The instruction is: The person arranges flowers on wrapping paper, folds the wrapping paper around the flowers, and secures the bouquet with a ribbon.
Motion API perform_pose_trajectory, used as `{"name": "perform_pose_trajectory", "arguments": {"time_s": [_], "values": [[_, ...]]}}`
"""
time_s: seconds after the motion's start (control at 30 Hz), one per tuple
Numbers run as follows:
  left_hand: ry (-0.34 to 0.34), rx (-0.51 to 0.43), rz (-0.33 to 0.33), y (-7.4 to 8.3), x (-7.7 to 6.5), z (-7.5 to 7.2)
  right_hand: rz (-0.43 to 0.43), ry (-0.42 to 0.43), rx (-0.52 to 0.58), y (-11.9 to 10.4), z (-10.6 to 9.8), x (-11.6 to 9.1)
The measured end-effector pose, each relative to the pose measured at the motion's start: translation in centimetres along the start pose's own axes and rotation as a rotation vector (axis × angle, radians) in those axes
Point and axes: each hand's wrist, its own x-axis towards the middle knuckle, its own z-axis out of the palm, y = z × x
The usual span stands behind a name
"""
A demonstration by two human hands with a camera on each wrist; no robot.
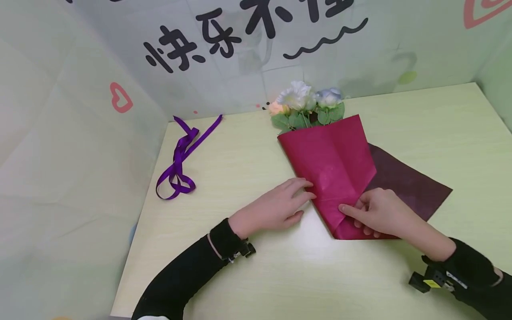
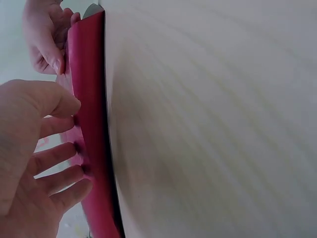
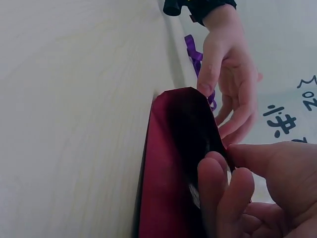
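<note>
Dark red wrapping paper is folded around a bunch of artificial-looking flowers, whose white, pale blue and peach heads and green leaves show at the far end. The paper hides most of the stems. My left hand rests its fingertips on the paper's left side, fingers spread and slightly bent. Near the lower right fold, my right hand pinches the paper's edge between thumb and fingers. In the right wrist view, the fold stands raised with a dark hollow inside, and the right hand holds its rim.
A loose, looped purple ribbon lies at the table's left. The paper's darker, unfolded flap spreads to the right on the pale wooden table. A printed backdrop closes the far side.
</note>
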Motion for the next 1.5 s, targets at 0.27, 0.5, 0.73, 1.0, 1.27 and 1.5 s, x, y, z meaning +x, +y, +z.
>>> {"name": "perform_pose_trajectory", "arguments": {"time_s": [0.27,0.5,0.73,1.0,1.27,1.5], "values": [[-0.066,0.048,0.034,0.4,0.8,-0.1,-0.09,-0.11,-0.081,0.4,0.3,-0.1],[-0.196,0.076,0.021,0.7,0.8,-0.1,-0.24,-0.124,-0.096,0.8,1.3,-0.1],[-0.239,0.071,0.01,0.7,0.7,0.0,-0.465,0.064,-0.134,-0.4,2.5,0.6],[-0.286,0.019,-0.023,0.5,0.5,-0.4,-1.038,0.141,-0.304,-0.1,3.3,2.4],[-0.359,0.012,-0.146,-1.8,0.2,-0.3,-1.081,0.113,-0.378,0.6,4.0,2.8],[-0.402,-0.02,-0.241,-4.7,0.7,-1.2,-1.083,0.065,-0.413,0.5,3.8,2.9]]}}
